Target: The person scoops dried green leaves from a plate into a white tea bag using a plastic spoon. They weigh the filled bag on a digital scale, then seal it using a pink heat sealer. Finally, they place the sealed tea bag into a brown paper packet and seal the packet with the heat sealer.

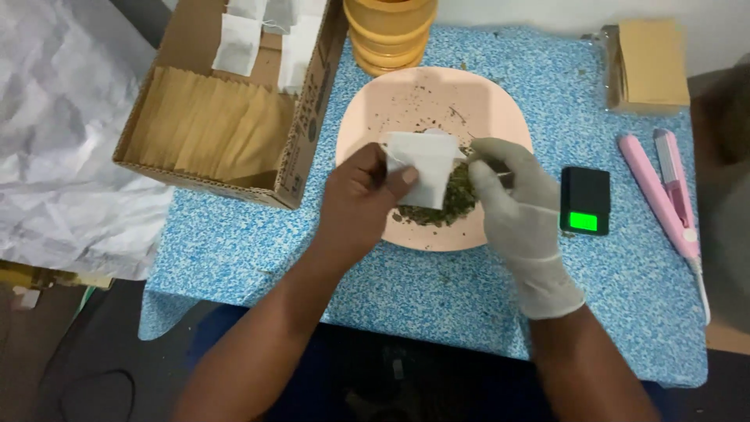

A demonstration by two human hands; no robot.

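My bare left hand [355, 205] grips a small white paper pouch [426, 166] and holds it upright over a pale pink plate [437, 98]. A heap of dried green leaves [453, 205] lies on the near side of that plate, partly hidden behind the pouch. My right hand [512, 207], in a white glove, pinches at the pouch's right edge beside the leaves; what sits between its fingertips is too small to tell.
An open cardboard box [301, 144] with brown envelopes and white pouches stands at left. Stacked yellow bowls [389, 35] are behind the plate. A small black scale with a green screen [584, 201], a pink hair straightener [664, 195] and a pack of brown envelopes [652, 62] lie at right.
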